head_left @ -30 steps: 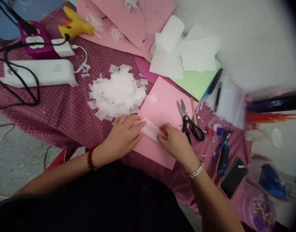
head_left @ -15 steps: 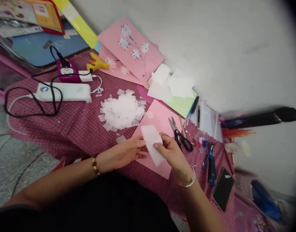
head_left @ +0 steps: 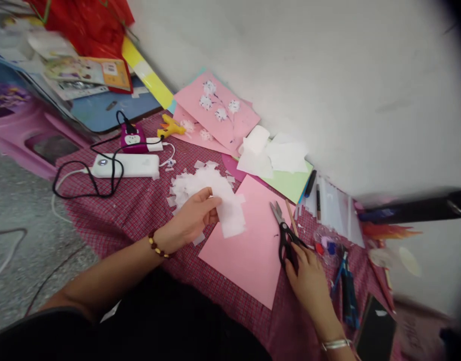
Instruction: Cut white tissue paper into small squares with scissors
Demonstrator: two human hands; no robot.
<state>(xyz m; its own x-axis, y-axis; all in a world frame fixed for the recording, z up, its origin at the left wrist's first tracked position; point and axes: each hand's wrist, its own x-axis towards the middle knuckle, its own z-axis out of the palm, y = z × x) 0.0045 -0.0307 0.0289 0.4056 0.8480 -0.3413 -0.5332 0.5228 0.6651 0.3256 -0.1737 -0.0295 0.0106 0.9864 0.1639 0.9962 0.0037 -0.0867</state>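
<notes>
Left hand (head_left: 195,218): raised a little over the checked cloth (head_left: 140,215), thumb and fingers pressed together on one edge of a white tissue piece (head_left: 230,215). The piece hangs flat and limp, its far part over the near-left corner of the pink sheet (head_left: 249,255). Bead bracelet (head_left: 155,245) on that wrist.

Just behind the hand: a pile of small tissue squares (head_left: 195,183), loose, spilling toward the pink sheet.

Pink sheet lies flat on the cloth, bare apart from the tissue over its corner.

Scissors (head_left: 285,233) lie at the sheet's right edge, blades slightly parted and pointing away from the person, black handles nearest.

Right hand (head_left: 309,283): palm down, fingertips on the handles and covering them. Whether the fingers are through the loops or only resting on top, I cannot tell.

Judgement on the step in hand, taking hold of the scissors: seat thumb and fingers fully in the loops before lifting, and keep the blades pointing away. The tissue looks thin and floppy, so a light pinch near the edge suits it; a tighter squeeze would likely crumple it.
</notes>
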